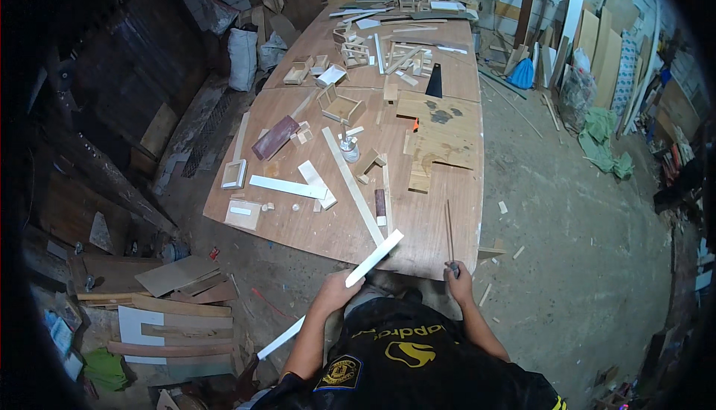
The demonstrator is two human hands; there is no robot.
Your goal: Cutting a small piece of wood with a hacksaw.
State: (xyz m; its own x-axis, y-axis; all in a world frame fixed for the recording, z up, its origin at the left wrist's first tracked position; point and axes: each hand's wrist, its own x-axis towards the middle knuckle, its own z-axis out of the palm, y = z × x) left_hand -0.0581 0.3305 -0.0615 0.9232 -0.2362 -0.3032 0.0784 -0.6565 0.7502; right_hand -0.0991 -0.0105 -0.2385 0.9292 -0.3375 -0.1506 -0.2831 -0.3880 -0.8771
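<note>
My left hand (pixel 337 290) is closed around a long white wooden strip (pixel 374 258). The strip slants from beside my left forearm up over the table's near edge. In my right hand (pixel 459 282), at the table's near right corner, is the dark handle of a long thin tool that looks like a hand saw (pixel 450 231), seen nearly edge-on. Its narrow blade points away from me over the tabletop (pixel 425 238). A long pale wooden strip (pixel 350 183) lies on the table ahead of my left hand. A small dark red sanding block (pixel 380 205) rests nearby.
A stained plywood board (pixel 440 130) lies at the table's right side, below a black saw blade (pixel 434 80). Small wooden frames (pixel 339 105), a jar (pixel 349 149) and a dark red sheet (pixel 276 137) sit further left. Offcuts (pixel 179 328) are stacked on the floor at left.
</note>
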